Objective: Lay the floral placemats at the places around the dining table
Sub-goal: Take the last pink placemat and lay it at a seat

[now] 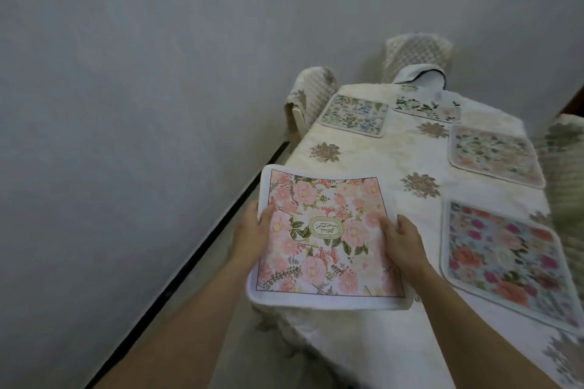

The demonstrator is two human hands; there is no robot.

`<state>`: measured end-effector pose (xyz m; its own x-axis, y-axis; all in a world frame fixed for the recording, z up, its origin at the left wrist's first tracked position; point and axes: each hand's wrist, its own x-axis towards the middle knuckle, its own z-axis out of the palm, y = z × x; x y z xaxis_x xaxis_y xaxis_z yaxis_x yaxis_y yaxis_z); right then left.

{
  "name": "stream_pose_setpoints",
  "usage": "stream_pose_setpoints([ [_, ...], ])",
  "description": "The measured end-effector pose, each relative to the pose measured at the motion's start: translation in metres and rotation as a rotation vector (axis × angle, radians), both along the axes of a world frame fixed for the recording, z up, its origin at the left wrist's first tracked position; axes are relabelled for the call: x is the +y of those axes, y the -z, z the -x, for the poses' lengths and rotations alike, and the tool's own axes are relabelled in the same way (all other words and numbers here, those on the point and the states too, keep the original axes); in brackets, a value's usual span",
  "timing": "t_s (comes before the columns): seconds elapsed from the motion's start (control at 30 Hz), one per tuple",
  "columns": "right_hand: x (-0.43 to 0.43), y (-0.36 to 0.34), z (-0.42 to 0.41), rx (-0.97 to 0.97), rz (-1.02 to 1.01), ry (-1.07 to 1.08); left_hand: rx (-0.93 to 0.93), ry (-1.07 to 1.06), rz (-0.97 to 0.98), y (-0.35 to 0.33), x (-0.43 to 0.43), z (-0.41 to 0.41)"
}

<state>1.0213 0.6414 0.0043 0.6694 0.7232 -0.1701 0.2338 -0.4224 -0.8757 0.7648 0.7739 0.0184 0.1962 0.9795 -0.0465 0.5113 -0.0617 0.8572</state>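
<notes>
Grip, head view: left hand (252,230) and right hand (401,241) each clasp a side edge of the pink floral placemat (325,240). It hangs half past the table's (373,161) left edge, so its place probably lies slightly rightward, nearer the right hand.

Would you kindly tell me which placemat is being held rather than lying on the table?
The pink-flowered placemat with the oval label, held by the left hand and right hand; the other four lie on the tablecloth.
</notes>
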Motion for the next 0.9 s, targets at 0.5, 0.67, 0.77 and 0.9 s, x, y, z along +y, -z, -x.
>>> stream_pose_setpoints([
  [0.5,0.073,0.013,0.153,0.005,-0.007,-0.612,0.002,-0.658,-0.032,0.0,-0.105,0.176],
  [0.67,0.095,0.009,0.195,-0.069,-0.036,-0.694,-0.018,-0.764,-0.039,0.003,-0.108,0.211],
  [0.77,0.11,0.01,0.217,-0.076,-0.019,-0.712,-0.045,-0.797,-0.027,0.01,-0.098,0.231],
  [0.9,0.142,0.02,0.245,-0.069,0.004,-0.718,-0.075,-0.8,-0.018,0.02,-0.066,0.257],
])
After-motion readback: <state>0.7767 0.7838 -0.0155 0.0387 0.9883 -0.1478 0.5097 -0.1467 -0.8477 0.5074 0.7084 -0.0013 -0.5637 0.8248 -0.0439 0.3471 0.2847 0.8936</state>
